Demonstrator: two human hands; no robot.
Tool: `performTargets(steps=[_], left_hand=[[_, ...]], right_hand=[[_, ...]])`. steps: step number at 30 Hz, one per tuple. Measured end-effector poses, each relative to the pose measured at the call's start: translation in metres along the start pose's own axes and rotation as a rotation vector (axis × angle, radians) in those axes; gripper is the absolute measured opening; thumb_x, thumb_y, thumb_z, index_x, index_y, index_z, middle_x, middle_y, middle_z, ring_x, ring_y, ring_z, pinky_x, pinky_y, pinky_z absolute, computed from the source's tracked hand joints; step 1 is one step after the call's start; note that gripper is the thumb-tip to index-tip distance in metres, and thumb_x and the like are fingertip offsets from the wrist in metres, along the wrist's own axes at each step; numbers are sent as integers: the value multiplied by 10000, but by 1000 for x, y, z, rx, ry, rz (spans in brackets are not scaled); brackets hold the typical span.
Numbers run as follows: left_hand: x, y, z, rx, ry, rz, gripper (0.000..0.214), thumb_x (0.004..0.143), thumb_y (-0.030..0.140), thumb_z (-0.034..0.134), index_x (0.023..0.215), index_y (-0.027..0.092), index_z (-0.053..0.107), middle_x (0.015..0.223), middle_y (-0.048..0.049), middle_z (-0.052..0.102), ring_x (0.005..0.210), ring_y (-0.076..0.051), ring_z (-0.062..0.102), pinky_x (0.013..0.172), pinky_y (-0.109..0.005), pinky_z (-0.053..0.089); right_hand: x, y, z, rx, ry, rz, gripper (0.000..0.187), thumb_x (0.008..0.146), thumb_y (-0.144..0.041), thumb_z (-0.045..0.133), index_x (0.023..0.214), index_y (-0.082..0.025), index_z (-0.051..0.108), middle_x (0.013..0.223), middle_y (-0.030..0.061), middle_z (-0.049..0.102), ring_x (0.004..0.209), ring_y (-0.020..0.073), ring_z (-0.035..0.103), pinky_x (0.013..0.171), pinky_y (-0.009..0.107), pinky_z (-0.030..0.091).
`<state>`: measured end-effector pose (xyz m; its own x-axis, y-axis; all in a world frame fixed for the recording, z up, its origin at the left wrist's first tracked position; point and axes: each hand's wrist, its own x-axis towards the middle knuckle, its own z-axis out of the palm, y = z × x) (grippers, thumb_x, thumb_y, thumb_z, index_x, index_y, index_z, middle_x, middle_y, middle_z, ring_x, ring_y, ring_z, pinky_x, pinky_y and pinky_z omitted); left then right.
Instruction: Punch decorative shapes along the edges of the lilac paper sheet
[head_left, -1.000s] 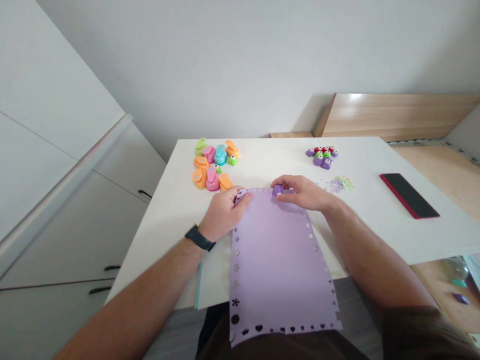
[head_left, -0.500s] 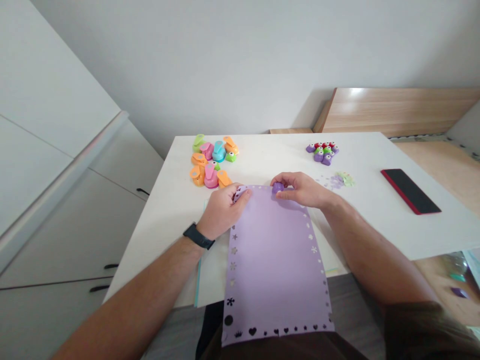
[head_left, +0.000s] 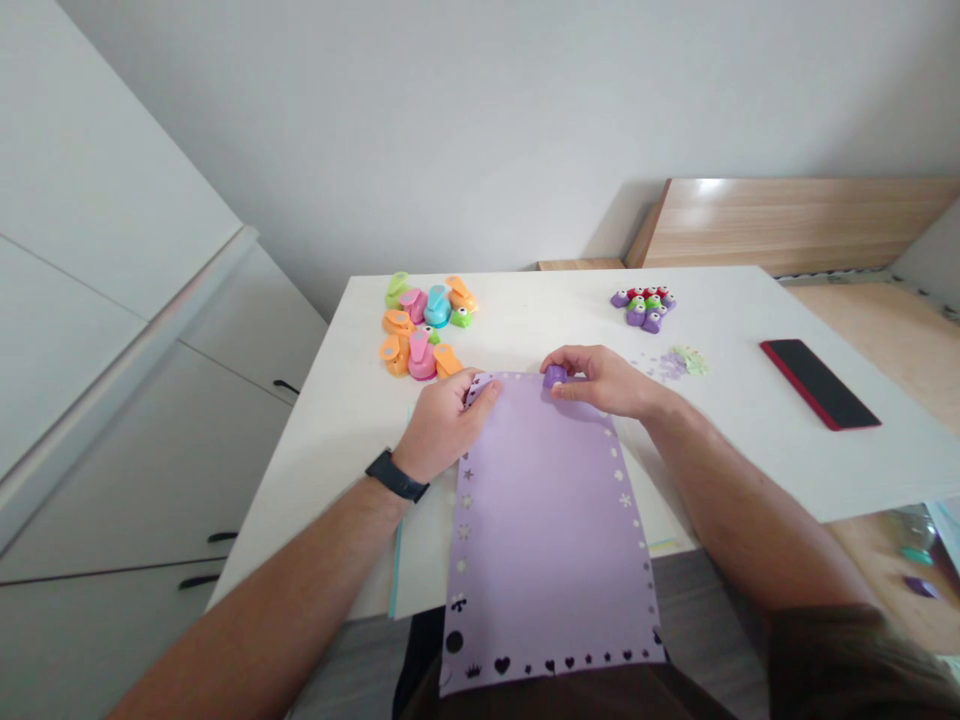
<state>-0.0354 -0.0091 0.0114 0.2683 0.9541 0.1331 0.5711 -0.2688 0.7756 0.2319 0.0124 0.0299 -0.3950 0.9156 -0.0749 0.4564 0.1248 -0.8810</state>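
A sheet of purple paper [head_left: 547, 530] hangs from the table's front edge toward my lap, with hearts, stars, flowers and other shapes cut along its borders. My left hand [head_left: 450, 412] pinches its far left corner, thumb on top. At the far edge of the sheet, my right hand [head_left: 592, 380] grips a small purple craft punch [head_left: 554, 376] between thumb and fingers. The punch sits on the paper's edge, partly covered by the fingers. Which shape it cuts cannot be seen.
Larger lever punches [head_left: 422, 352] in orange, pink, blue and green stand at the back left of the white table [head_left: 525, 310]. Several small punches [head_left: 645, 308] cluster at the back right. Paper cut-outs [head_left: 675, 364] lie near a black and red phone-like slab [head_left: 817, 385].
The purple sheet has shifted very slightly to the left at its lower end. Both hands keep their hold on the paper and the punch.
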Motion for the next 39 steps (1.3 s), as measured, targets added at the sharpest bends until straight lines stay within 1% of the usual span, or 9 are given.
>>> performTargets(steps=[19,23,33,39], left_hand=[[1,-1,0,-19,5,6,335,997,493,571,940,192,706,793,-1,709,727,-169,633,657,-289,429],[1,-2,1,-17,2,11,339,1001,496,566,937,191,700,804,-3,708,735,-170,634,661,-290,429],[0,-2,1,-14,6,20,332,997,491,568,955,196,714,809,-1,714,730,-168,637,667,-285,432],[0,-2,1,-13,5,14,340,996,496,560,949,195,709,784,-3,710,715,-172,630,653,-277,435]], right_hand=[[2,1,3,-48,-3,7,304,780,-298,743,1055,-169,732,930,35,719,857,189,625,828,332,481],[3,3,4,-62,15,2,292,777,-290,736,1043,-172,731,917,29,713,847,186,619,823,329,476],[4,5,5,-104,17,-2,267,782,-282,729,1033,-192,735,932,17,724,874,189,635,851,326,472],[3,4,5,-92,29,1,255,781,-283,731,1021,-196,738,926,18,723,865,190,632,854,325,476]])
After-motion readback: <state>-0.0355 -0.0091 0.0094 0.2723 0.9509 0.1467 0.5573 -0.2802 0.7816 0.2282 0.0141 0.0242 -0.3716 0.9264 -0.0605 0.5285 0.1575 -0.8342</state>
